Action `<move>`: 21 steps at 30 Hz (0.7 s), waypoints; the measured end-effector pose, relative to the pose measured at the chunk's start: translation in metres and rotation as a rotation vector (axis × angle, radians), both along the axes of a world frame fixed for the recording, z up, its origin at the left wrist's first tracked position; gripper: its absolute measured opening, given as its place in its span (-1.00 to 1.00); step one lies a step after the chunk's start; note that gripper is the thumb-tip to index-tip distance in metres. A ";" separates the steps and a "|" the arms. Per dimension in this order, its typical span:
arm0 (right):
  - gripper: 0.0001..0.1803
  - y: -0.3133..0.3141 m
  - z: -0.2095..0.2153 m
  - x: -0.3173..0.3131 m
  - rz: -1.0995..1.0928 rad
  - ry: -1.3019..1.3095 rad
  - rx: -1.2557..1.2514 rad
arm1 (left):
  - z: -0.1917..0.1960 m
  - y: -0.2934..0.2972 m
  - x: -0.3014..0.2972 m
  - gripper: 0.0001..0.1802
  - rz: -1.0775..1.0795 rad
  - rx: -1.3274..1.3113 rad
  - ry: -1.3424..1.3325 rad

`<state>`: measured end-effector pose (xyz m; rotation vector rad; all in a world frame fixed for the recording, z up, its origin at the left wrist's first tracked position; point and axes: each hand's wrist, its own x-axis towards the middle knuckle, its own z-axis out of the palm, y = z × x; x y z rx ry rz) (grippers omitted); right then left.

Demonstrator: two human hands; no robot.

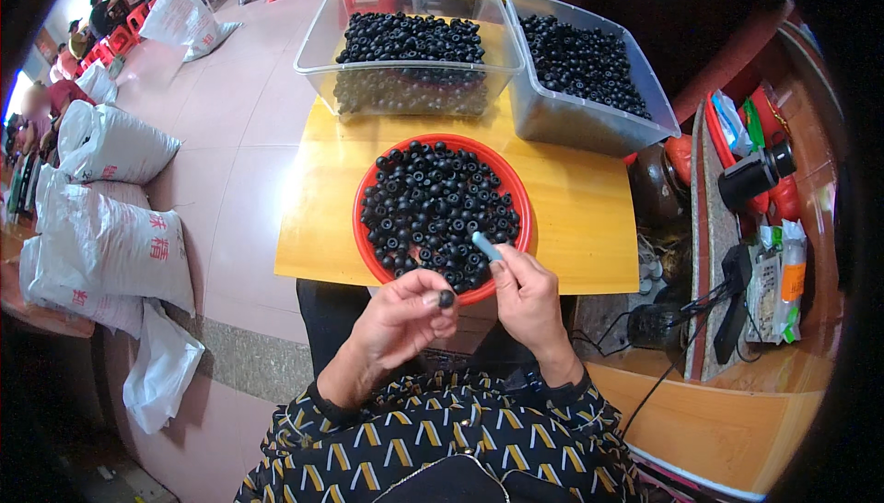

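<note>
Between the thumb and fingers of my left hand [405, 316] is a small round black bead [447, 298] with a hole in it. My right hand [529, 300] grips a short light-blue stick [486, 246], its tip pointing up and left over the beads. Both hands are at the near rim of a round red basin [526, 217], which holds a heap of black beads [442, 199] with holes. The basin sits on a yellow table [589, 217], close to its front edge.
Behind the basin stand two clear plastic bins, one [318, 52] straight ahead and one [589, 130] to the right, both holding black beads. White sacks [120, 236] lie on the floor at left. Cables [677, 319] and a black cup [750, 179] are at right. People sit far left.
</note>
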<state>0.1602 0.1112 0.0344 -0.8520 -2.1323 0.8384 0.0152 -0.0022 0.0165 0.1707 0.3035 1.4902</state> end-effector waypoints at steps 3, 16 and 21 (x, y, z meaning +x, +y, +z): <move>-0.79 -0.009 0.012 -0.002 0.162 0.077 -0.354 | -0.006 0.003 -0.006 -0.85 -0.004 0.014 -0.042; -0.79 -0.017 0.002 -0.005 0.255 0.180 -0.781 | -0.002 0.002 0.001 -0.85 -0.074 0.004 0.010; -0.77 -0.018 0.006 0.001 0.213 0.204 -0.856 | 0.005 0.007 0.005 -0.86 -0.057 -0.078 0.060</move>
